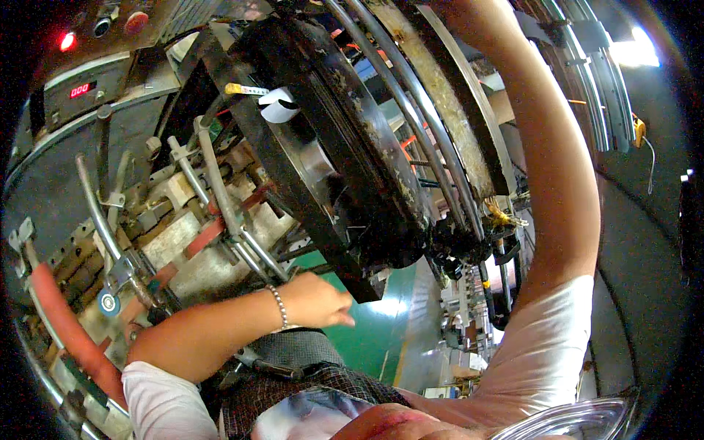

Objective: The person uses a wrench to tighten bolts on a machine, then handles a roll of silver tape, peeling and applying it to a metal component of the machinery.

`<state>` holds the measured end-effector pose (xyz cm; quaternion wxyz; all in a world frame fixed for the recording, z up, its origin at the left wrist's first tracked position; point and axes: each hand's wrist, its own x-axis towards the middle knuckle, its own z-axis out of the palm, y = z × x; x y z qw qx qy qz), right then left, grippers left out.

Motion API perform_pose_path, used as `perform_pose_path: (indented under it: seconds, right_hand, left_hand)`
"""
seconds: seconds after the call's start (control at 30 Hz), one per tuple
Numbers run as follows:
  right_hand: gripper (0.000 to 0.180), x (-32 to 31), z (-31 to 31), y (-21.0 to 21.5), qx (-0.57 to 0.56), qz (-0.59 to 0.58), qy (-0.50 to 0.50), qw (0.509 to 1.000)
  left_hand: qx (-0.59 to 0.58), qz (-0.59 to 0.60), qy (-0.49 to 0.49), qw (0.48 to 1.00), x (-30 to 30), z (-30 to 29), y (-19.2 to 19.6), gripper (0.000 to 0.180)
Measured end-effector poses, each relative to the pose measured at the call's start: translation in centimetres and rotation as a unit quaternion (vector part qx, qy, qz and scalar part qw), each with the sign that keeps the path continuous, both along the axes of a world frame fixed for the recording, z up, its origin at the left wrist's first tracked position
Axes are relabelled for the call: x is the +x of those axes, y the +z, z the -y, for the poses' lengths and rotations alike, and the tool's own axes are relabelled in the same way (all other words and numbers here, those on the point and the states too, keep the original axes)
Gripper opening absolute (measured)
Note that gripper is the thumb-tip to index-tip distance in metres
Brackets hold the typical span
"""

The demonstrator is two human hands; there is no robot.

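My left hand (315, 301), with a beaded bracelet at the wrist, is held low in front of my body. Its fingers are curled in, and the palm is hidden, so anything inside cannot be made out. Just above it is the lower corner of a big dark machine block (345, 125), with a gap between. A curled white piece (279, 108) and a yellow-ended strip (246, 89) stick out of that block. My right arm (554, 161) reaches up past a thick, stained plate (440, 88). The right hand lies beyond the upper edge.
Metal rods (418, 110) span the machine's parts. At left stand bent levers (216, 176) and a red-sleeved bar (73, 334). A control panel (77, 92) with red digits and a glowing red lamp (67, 42) is far left. A green floor (374, 337) shows below.
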<state>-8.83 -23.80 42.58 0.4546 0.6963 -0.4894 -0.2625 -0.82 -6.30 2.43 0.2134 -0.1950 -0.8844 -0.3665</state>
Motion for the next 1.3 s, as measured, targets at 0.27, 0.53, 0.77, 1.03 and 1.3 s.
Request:
perform_pose_path:
  seconds: [0.27,0.53,0.77,1.03,1.3]
  right_hand:
    - [0.014,1.0,8.2,-0.8,0.035,-0.223,-0.103,0.969]
    - [0.015,1.5,6.2,-1.7,0.033,-0.235,-0.127,0.963]
    - [0.013,0.7,3.6,-0.8,0.083,-0.247,-0.121,0.958]
    - [0.012,0.5,1.9,-1.1,0.090,-0.245,-0.144,0.954]
    - [0.012,-0.5,-0.9,-0.6,0.110,-0.258,-0.156,0.947]
  left_hand:
    - [-0.066,0.025,-0.020,0.997,0.8,-0.1,0.3,0.039]
    - [-0.043,0.041,-0.024,0.998,0.9,0.0,0.2,0.038]
    - [-0.039,0.005,-0.030,0.999,0.7,0.2,-0.3,0.033]
    - [-0.043,0.010,-0.043,0.998,0.8,0.3,-0.4,0.033]
    - [-0.060,0.025,-0.056,0.996,0.7,0.4,-0.1,0.036]
